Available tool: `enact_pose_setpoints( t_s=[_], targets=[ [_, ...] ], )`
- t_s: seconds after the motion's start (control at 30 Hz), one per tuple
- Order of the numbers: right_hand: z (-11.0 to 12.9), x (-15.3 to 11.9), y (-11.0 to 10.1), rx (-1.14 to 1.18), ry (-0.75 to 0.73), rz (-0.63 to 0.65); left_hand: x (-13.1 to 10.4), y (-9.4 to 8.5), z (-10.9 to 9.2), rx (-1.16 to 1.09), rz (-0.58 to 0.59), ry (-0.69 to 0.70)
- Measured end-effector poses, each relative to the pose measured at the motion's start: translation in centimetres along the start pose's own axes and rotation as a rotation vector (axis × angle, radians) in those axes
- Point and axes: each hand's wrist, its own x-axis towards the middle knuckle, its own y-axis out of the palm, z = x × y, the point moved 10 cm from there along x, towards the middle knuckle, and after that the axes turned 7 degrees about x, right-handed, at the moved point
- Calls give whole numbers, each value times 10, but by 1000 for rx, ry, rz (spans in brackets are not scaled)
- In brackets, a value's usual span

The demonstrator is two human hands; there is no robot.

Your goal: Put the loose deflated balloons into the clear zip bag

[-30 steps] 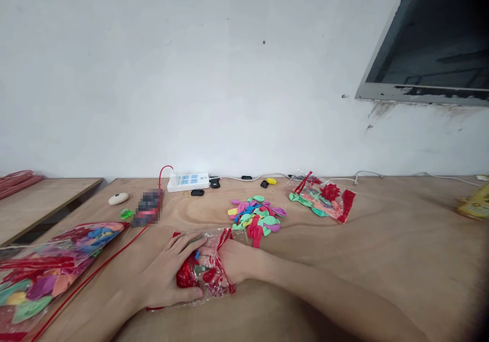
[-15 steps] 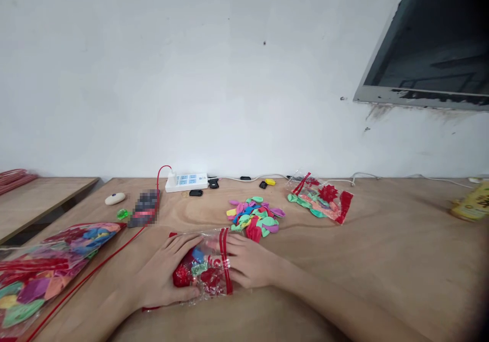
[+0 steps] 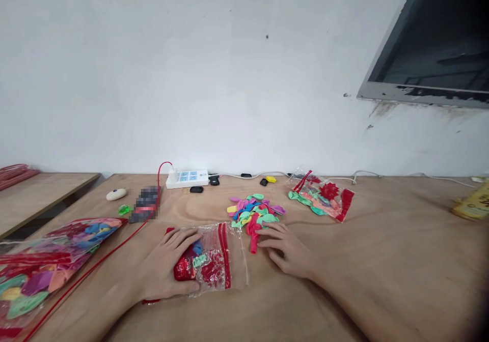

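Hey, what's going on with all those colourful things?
A person's left hand lies on a clear plastic bag with red print. Their right hand is by a limp red balloon at the near edge of a multicoloured balloon pile; whether it touches is unclear. Another red-printed clear bag of balloons lies at the left, and a third red-printed clear bag right of the pile.

Left hand [image 3: 166, 263] spread on a clear plastic bag with red print [image 3: 214, 263]; right hand [image 3: 284, 248] beside a pile of limp, multicoloured balloons [image 3: 248, 211].
Blue and green show inside the bag under the left hand; the right hand's loosely curved fingers reach a long red balloon [image 3: 253, 239] at the pile's near edge, contact unclear. Beyond the right hand lies another red-printed clear bag [image 3: 329, 193]; left of the left hand, a bulging transparent bag of mixed-colour balloons [image 3: 57, 268].
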Motion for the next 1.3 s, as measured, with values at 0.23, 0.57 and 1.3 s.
enact_pose_setpoints(
  t_s=[0.23,0.57,1.3],
  targets=[
    [-9,4,8,-36,64,-3,1,0,-2,4,39,1],
    [-19,-3,-19,378,159,-368,-1,1,0,-11,41,-13],
    [-51,-10,-15,574,444,-350,1,1,-3,6,-13,39]
  ],
)
